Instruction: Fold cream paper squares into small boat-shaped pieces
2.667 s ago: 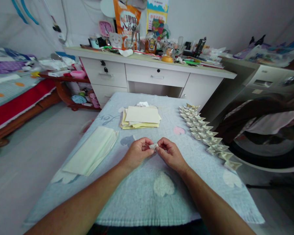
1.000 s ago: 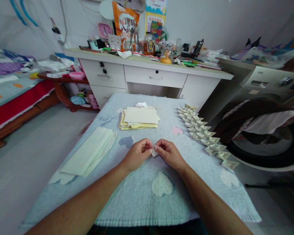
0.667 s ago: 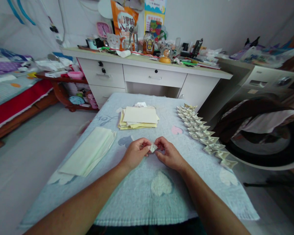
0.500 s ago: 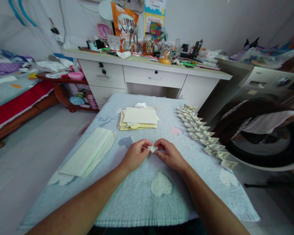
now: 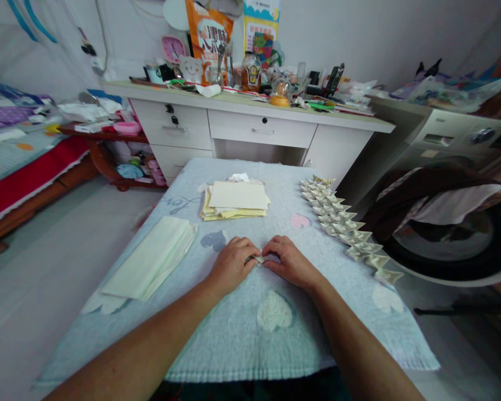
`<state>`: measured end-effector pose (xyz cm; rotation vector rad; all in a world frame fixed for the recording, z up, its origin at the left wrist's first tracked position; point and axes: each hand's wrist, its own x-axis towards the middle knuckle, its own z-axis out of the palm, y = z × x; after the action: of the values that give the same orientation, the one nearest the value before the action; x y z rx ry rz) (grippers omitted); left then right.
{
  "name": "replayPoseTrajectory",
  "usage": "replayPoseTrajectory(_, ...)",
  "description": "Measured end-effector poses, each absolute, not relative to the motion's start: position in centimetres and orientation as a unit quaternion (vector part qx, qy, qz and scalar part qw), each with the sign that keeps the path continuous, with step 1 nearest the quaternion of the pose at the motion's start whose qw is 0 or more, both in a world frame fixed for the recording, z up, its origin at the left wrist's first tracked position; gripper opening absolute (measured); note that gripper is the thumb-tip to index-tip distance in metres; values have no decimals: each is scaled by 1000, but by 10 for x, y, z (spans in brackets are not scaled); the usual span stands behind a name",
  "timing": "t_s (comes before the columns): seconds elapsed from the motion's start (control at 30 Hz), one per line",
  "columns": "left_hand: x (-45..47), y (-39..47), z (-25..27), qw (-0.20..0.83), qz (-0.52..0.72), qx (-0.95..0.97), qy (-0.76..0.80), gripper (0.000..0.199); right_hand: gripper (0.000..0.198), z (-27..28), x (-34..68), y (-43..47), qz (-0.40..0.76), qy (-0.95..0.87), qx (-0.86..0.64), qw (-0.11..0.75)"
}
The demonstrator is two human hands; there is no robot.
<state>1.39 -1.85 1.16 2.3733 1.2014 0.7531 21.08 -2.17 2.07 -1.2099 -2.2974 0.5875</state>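
Between my two hands is a small folded piece of paper [image 5: 259, 259], pale and mostly covered by fingers. My left hand [image 5: 235, 260] pinches its left end, closed with thumb and fingers together. On the other end, my right hand [image 5: 287, 260] grips with thumb and forefinger. Beyond them lies a stack of cream and yellow paper sheets [image 5: 239, 196]. A folded bundle of pale green-white paper [image 5: 152, 259] rests to the left. Along the right side runs a row of pointed folded paper pieces [image 5: 344, 227], lined up one behind another.
A blue cloth with heart patterns covers the table [image 5: 234, 340]. Behind it stands a white desk [image 5: 263, 125] crowded with jars, a pink clock [image 5: 173, 50] and an orange bag [image 5: 210, 42]. An open washing machine [image 5: 451, 239] is at right, a bed [image 5: 29, 161] at left.
My fingers have shifted on the folded paper, and the left hand now covers more of it. The paper looks flatter and slightly lower. The stacks and the row are unchanged.
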Motion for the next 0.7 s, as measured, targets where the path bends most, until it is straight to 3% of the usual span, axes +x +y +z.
replayPoseTrajectory(0.4,8,-13,5,180,264,853,412,4,10,15,199,-23,184,-849,-429,248)
replayPoseTrajectory(0.7,7,-11,6,210,257,847,415,6,12,17,201,-23,151,-870,-423,201)
